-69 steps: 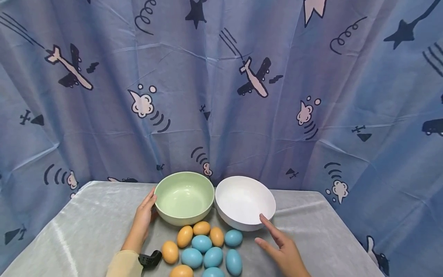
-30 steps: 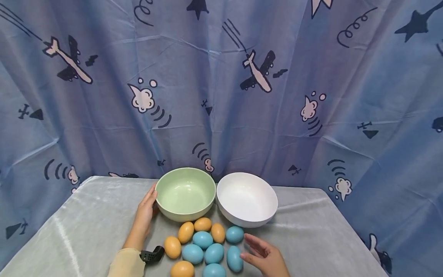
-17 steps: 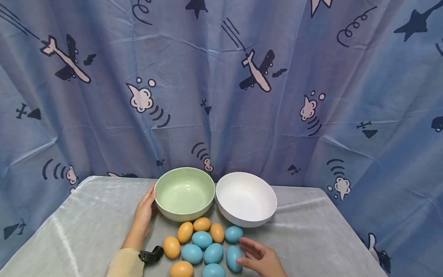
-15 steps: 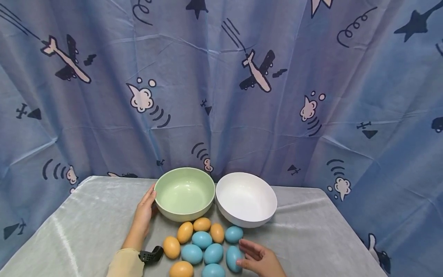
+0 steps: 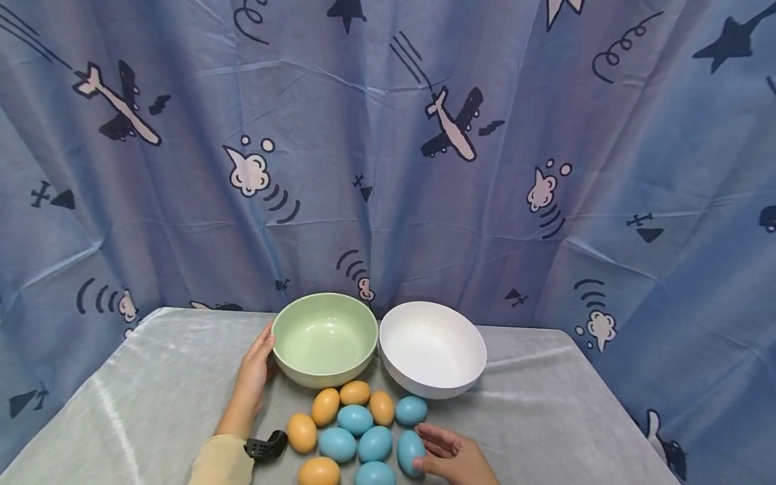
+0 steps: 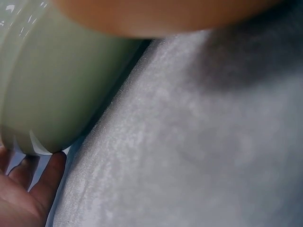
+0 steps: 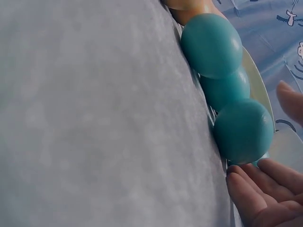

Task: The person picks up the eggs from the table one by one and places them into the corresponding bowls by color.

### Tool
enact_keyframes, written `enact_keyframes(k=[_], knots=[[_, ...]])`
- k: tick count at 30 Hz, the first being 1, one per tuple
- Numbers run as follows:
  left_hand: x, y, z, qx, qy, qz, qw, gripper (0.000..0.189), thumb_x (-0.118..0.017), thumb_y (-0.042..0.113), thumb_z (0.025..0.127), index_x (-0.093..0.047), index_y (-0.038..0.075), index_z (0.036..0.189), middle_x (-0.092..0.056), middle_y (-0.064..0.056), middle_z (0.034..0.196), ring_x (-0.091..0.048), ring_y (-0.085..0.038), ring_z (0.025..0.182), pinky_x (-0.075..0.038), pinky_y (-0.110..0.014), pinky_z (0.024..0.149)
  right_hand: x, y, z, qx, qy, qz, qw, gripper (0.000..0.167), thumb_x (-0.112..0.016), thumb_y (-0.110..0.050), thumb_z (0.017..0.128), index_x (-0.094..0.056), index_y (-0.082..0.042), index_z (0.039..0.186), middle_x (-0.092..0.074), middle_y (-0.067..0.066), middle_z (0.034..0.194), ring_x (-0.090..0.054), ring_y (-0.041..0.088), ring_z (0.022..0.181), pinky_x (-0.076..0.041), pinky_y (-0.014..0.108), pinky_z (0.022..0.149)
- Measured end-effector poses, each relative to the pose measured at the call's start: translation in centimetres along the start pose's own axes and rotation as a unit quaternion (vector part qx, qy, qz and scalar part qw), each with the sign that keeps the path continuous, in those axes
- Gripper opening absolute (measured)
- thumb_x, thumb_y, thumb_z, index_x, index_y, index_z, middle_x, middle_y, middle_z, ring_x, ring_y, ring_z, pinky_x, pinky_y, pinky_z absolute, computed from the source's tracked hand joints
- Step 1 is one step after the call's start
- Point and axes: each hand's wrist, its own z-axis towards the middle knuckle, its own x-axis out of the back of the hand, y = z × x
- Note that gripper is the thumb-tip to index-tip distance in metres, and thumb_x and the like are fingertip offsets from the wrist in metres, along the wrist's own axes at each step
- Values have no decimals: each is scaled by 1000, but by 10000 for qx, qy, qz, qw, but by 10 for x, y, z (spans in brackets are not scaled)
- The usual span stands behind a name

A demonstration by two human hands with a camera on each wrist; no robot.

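My left hand [image 5: 251, 377] rests along the left side of a green bowl [image 5: 324, 340]; in the left wrist view its fingertips [image 6: 54, 165] touch the bowl's outer wall. To the right of this bowl stands a white bowl [image 5: 433, 350]. In front of both lie several blue eggs [image 5: 355, 420] and several orange eggs [image 5: 302, 432]. My right hand [image 5: 456, 457] is beside the rightmost upright blue egg [image 5: 410, 453], fingers loosely bent, thumb at the egg's right edge. In the right wrist view the fingertips reach near a blue egg [image 7: 244, 131], with the thumb apart from it.
A grey cloth covers the table [image 5: 545, 404]. A blue curtain [image 5: 388, 148] with printed airplanes hangs behind the table's back edge. A black wrist device [image 5: 265, 446] sits on the left wrist, close to the orange eggs.
My right hand has come from the white bowl's right rim down and leftward to the blue eggs, then edged slightly closer to the upright one. My left hand stays at the green bowl.
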Motion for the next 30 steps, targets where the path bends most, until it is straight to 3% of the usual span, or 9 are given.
enact_keyframes(k=[15,30], knots=[[-1,2,1,56,34,0,10000,58,-34,40,109,-17,21,161,-14,-2,168,-15,-28,154,-21,-56,122,-1,-1,0,92,-192,-22,9998,75,-83,-29,81,-52,10,137,-61,23,136,-63,33,121,-56,37,94],[0,3,0,76,49,3,10000,58,-35,40,109,-16,22,161,-13,-2,168,-15,-30,154,-18,-56,122,-6,0,3,104,-100,-327,9994,73,-86,-28,78,-57,6,135,-67,21,128,-66,31,114,-56,40,93]])
